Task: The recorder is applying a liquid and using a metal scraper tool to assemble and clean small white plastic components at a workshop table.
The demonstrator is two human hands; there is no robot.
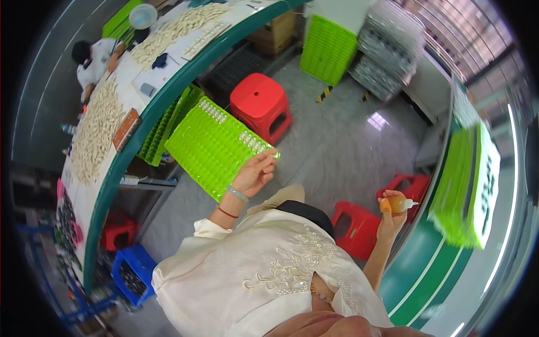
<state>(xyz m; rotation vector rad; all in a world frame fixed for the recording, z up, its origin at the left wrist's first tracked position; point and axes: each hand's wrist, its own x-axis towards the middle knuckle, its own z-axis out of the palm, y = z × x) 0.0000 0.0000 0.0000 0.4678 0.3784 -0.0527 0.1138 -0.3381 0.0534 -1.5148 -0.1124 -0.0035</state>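
My left hand point(257, 173), with a pale bangle and a red string on its wrist, is at the right-hand corner of a bright green pocketed tray point(208, 149). Its fingers are drawn together over that corner; whatever they pinch is hidden. Small pale pieces point(251, 140) fill some pockets along the tray's far edge, in two groups. Off to the right, my right hand point(389, 220) is closed around a small squeeze bottle point(397, 204) of amber liquid with a white nozzle, held on its side. Something orange point(385, 205) covers a fingertip of that hand.
A red stool point(258, 101) stands just beyond the tray, another red stool point(355, 227) beside me. The left curved bench point(126, 92) carries heaps of pale pieces; a person point(101, 62) works behind it. Stacked green trays point(460, 185) rest on the right bench.
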